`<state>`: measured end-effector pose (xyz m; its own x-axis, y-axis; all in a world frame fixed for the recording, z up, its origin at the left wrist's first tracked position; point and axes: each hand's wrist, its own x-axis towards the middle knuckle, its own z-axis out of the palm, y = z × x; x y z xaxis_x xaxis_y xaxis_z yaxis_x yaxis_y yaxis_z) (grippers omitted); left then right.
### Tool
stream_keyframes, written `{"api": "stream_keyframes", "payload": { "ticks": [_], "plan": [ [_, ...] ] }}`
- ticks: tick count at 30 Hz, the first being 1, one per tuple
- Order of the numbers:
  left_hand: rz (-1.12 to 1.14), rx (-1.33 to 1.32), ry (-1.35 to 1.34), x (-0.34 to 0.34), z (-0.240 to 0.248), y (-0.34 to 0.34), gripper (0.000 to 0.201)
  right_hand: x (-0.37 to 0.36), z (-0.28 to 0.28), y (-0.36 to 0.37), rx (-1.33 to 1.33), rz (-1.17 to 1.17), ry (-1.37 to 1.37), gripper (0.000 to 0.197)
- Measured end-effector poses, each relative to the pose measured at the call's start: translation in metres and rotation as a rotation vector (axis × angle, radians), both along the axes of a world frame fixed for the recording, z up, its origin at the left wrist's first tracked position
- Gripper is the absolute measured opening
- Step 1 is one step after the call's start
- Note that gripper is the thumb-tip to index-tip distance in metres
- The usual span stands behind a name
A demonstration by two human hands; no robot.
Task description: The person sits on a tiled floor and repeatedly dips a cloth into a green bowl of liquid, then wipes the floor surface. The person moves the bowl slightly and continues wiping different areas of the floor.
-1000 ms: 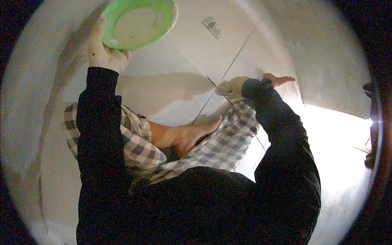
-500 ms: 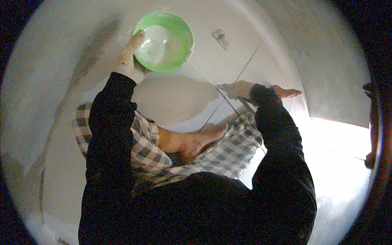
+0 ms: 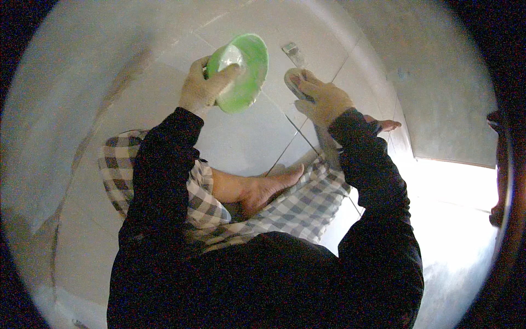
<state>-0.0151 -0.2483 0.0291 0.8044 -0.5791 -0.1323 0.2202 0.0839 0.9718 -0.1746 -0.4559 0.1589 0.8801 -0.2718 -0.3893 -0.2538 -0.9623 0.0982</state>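
Observation:
My left hand (image 3: 205,88), in what looks like a pale work glove, grips a green bowl (image 3: 253,74) by its near-left side, thumb inside the rim. The bowl is tipped toward the right, and a white paste-like material (image 3: 231,57) coats part of its inside. To the right of the bowl and apart from it, my right hand (image 3: 326,100), similarly covered, is closed around an oval, pale-rimmed object (image 3: 294,78). That object's inner face looks brownish; its kind cannot be made out.
A small flat rectangular piece (image 3: 294,54) lies on the tiled floor (image 3: 241,143) beyond my hands. My bare foot (image 3: 274,183) and checked trousers (image 3: 307,205) are below. A pale wall (image 3: 449,115) rises at right above a bright opening (image 3: 449,183).
The bowl has come nearer and rightward, turning from facing up to tilted. My right hand has lifted from low by my far foot toward the bowl, bringing the oval object into view.

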Motion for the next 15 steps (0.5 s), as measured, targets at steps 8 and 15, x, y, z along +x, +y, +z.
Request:
{"api": "stream_keyframes", "payload": {
  "ticks": [8, 15],
  "plan": [
    [0.218, 0.232, -0.272, -0.042, 0.024, 0.005, 0.085, 0.040, -0.025, 0.051, -0.015, -0.002, -0.166, 0.045],
    [0.317, 0.177, -0.195, -0.051, 0.028, 0.007, 0.083, 0.047, -0.029, 0.060, -0.005, -0.050, -0.049, 0.037]
  ]
}}
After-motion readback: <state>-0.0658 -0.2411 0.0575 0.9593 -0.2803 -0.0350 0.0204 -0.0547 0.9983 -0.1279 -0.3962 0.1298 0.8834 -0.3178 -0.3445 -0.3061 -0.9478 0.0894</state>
